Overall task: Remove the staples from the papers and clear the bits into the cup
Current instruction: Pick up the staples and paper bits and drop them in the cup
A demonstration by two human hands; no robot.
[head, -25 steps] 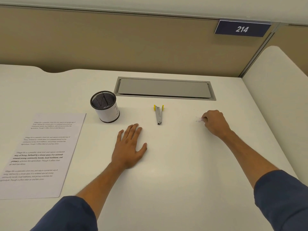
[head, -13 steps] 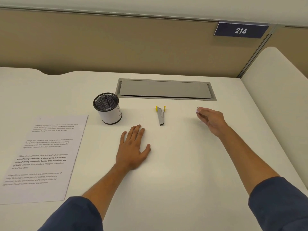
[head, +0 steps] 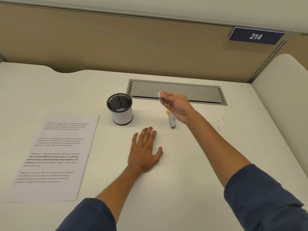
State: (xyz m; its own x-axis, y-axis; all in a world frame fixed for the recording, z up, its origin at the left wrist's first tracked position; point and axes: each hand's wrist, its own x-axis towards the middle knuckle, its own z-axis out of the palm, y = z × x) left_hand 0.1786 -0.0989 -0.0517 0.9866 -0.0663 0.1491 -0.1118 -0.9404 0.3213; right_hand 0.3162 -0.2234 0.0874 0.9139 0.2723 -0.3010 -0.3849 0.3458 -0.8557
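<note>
Your right hand (head: 176, 105) pinches small white paper bits (head: 159, 94) just right of the round black mesh cup (head: 120, 108), while your left hand (head: 145, 152) lies flat and empty in front of it.

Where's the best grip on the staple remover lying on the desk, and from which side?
Probably a pinch across the long gray body of the staple remover, near its middle, coming straight down from above. It lies flat on the desk, narrow, yellow tabs at the far end. The right hand is over its far end now, pinching a paper bit, so the free near end is easier.
</note>
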